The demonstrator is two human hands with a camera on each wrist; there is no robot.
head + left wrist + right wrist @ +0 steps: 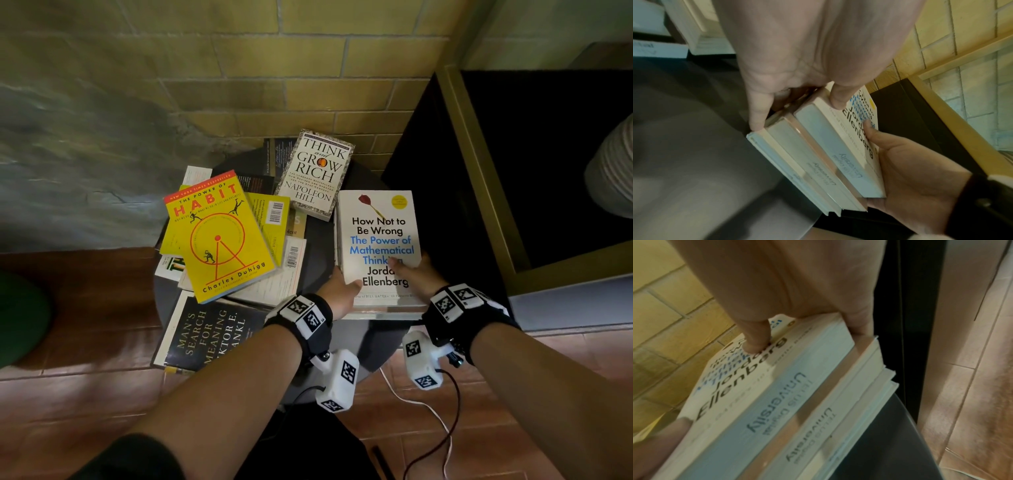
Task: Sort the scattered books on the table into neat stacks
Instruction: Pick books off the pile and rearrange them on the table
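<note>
From the head view, a white stack (378, 246) sits at the bench's (318, 246) right edge, both hands at its near corners. Left wrist: left hand (807, 53) pinches the stack, thumb on top. Right wrist: right hand (789, 288) likewise (stiff, probably heavy; grip both sides).

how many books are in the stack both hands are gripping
3 at least. How Not to Be Wrong on top, a second book under it, a thinner third at the bottom on the table. More may be hidden.
</note>
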